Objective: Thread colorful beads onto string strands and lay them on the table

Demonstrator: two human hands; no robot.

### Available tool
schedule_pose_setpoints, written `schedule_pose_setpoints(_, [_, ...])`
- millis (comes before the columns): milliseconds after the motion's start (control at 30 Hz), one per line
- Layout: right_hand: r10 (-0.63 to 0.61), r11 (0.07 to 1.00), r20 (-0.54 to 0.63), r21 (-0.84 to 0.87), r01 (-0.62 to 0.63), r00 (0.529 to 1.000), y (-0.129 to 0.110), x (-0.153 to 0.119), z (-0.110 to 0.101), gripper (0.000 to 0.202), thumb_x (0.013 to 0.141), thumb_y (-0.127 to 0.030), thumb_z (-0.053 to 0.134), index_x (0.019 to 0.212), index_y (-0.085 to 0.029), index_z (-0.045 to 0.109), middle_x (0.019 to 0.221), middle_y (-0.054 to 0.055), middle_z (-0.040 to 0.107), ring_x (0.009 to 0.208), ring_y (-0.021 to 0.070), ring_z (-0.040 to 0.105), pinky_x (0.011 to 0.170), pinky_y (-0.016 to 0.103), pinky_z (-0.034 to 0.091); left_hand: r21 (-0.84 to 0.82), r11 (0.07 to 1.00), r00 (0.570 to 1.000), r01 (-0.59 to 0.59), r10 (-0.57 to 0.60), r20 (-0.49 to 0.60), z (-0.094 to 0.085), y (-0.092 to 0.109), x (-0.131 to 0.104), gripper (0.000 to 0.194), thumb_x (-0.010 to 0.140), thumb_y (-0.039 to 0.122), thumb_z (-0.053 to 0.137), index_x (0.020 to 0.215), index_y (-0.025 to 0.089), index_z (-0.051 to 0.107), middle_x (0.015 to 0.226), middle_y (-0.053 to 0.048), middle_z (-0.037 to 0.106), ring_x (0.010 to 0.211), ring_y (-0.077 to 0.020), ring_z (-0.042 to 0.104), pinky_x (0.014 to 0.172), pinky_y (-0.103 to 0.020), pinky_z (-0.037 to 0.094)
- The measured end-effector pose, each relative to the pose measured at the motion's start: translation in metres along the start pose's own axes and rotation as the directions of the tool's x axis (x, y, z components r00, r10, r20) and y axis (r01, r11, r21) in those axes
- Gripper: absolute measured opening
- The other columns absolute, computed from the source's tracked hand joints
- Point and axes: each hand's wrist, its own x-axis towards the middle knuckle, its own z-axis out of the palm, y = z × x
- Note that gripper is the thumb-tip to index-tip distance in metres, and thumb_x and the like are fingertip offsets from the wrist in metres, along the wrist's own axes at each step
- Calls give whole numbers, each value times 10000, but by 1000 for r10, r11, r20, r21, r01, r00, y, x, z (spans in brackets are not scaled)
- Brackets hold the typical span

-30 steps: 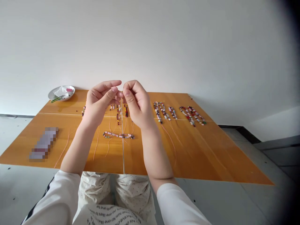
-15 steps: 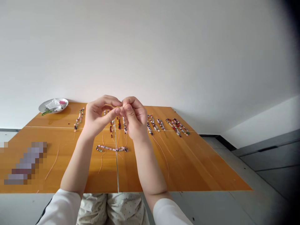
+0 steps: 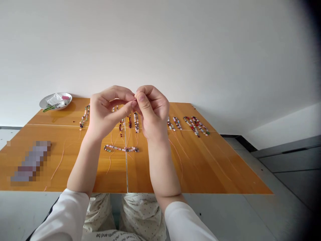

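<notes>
Both hands are raised over the middle of the table, fingertips touching. My left hand (image 3: 107, 108) pinches thumb against fingers at something too small to make out. My right hand (image 3: 153, 110) is also pinched, its thumb on top, with a tiny reddish bit showing between the two hands. Beneath them, a beaded strand (image 3: 120, 148) lies crosswise on the wooden table (image 3: 205, 167), a thin orange cord (image 3: 109, 162) trailing from it. Further back are several beaded loops, among them a white-and-dark one (image 3: 136, 122) between my wrists, partly hidden by the hands.
A plate (image 3: 42, 103) with a plastic bag and a green-handled tool stands at the back left. A blurred grey-purple item (image 3: 31, 162) lies at the left. Red and white bead loops (image 3: 195, 126) lie at the right rear. Another loose cord (image 3: 59, 164) lies left of my forearm.
Both hands appear higher and slightly further right in the picture, still together. The view has shifted, so the table sits higher, and printed cloth now shows at the bottom.
</notes>
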Motion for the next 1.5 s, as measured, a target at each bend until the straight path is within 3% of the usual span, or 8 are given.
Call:
schedule_pose_setpoints(333, [-57,976,66,-206,69,996,-3,1,-7,246,941,-433,622,813,-229,570,688,-42,477,586,77,462,542,234,435,-89,989,993,119,-117,25,0,-3,0,37,799,229,794,797,212,760,886,-26,754,789,-125,720,734,-273,654])
schedule_pose_setpoints(533, [-224,905,67,-357,233,972,4,0,-8,172,1005,-360,515,877,-245,520,760,-33,518,631,85,507,546,237,446,-169,978,993,118,-113,41,1,-9,0,61,782,178,803,799,231,780,912,-5,763,820,-108,721,737,-227,639])
schedule_pose_setpoints(700, [-315,910,-17,-289,297,949,11,0,0,150,991,-296,549,855,-233,544,746,-31,502,582,76,446,497,242,377,-148,986,997,75,-70,45,2,-10,-1,100,790,170,795,841,256,793,916,3,754,827,-108,717,732,-230,640])
schedule_pose_setpoints(833, [-257,960,-115,-148,240,960,12,-2,8,147,983,-298,565,849,-238,554,637,-57,415,504,74,359,451,239,314,-73,997,998,7,-2,65,2,-8,-1,85,856,226,739,898,270,798,943,-7,745,839,-129,713,684,-261,641])
schedule_pose_setpoints(1000, [-108,994,-175,-38,103,979,10,-4,13,254,961,-438,582,791,-264,507,586,-59,307,479,103,331,446,252,333,176,925,942,-336,327,76,1,-8,1,130,867,233,737,984,261,788,963,9,771,872,-125,723,741,-288,632])
schedule_pose_setpoints(1200, [-31,996,-131,-90,20,991,12,-4,13,357,938,-578,557,786,-273,450,553,-57,253,484,125,305,464,283,342,241,963,975,-123,162,-150,10,-4,-5,163,830,230,771,968,317,769,870,27,782,788,-155,732,685,-382,621])
schedule_pose_setpoints(1433, [82,969,-87,-224,-100,993,19,-4,13,410,937,-676,468,855,-275,445,549,-62,329,487,120,342,471,280,377,400,899,951,-176,261,-169,9,-7,-2,66,854,271,753,877,332,756,800,41,754,738,-145,683,661,-400,583])
schedule_pose_setpoints(1500, [84,973,-96,-208,-103,992,18,-4,13,398,949,-662,455,846,-278,448,529,-65,307,477,124,329,467,282,374,445,849,913,-284,382,-146,7,-15,0,74,872,252,732,889,320,755,772,46,745,713,-134,668,639,-381,568])
